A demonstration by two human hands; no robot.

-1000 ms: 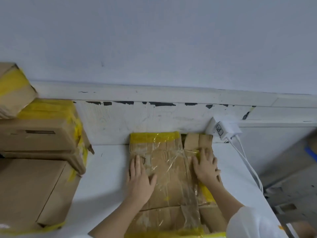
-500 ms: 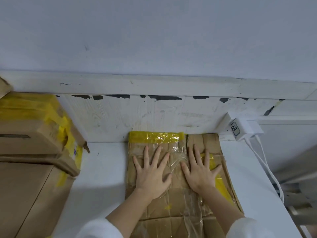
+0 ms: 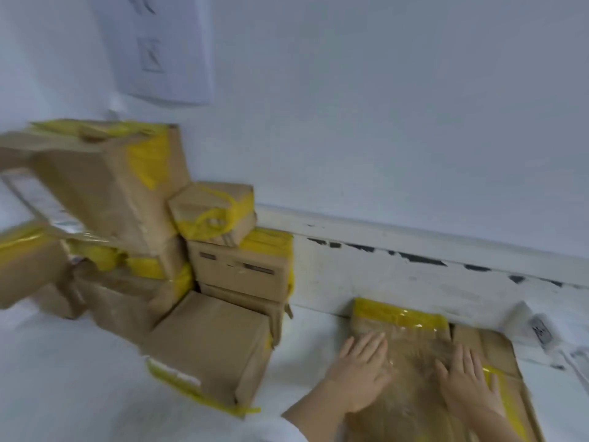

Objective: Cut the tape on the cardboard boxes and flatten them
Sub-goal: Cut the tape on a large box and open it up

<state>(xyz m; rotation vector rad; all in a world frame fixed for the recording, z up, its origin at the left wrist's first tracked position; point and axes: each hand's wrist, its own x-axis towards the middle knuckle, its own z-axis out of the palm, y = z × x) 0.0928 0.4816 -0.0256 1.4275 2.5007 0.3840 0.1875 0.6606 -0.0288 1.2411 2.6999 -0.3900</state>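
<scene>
left hand [image 3: 360,374]: flat, palm down on the flattened box [image 3: 411,371], fingers straight and close together, pointing toward the wall. Sits on the box's left part, over the clear-taped area.
right hand [image 3: 468,384]: flat, palm down on the same box, fingers straight and slightly spread. Lies right of the left hand, with a gap between the two.
flattened box: lies flat on the white table [image 3: 79,378], far edge just against the low white ledge [image 3: 398,269]. Shiny clear tape over its middle; a yellow tape band [image 3: 398,315] runs across its far edge; another yellow strip [image 3: 506,397] runs along its right side, next to the right hand. Plain brown flaps [image 3: 481,341] show at the far right corner.
box pile [image 3: 153,250]: unflattened cardboard boxes with yellow tape, stacked at the left against the wall, well apart from the flat box. Tall box [image 3: 108,180] leans on top at the left; small box [image 3: 213,212] with yellow tape perches on a slotted box [image 3: 239,269]. Front box [image 3: 210,349] stands on the table nearest the left hand, yellow tape along its bottom edge.
ledge: white paint chipped, dark patches along its upper edge.
charger [image 3: 538,330]: white plug block at the far right by the ledge, cable blurred.
wall [image 3: 382,122]: plain pale; a blurred sheet of paper [image 3: 159,49] hangs at upper left.
sleeve [image 3: 280,430]: white, at the left forearm, bottom edge.
blur: whole view is motion-smeared, fine detail unreadable.
</scene>
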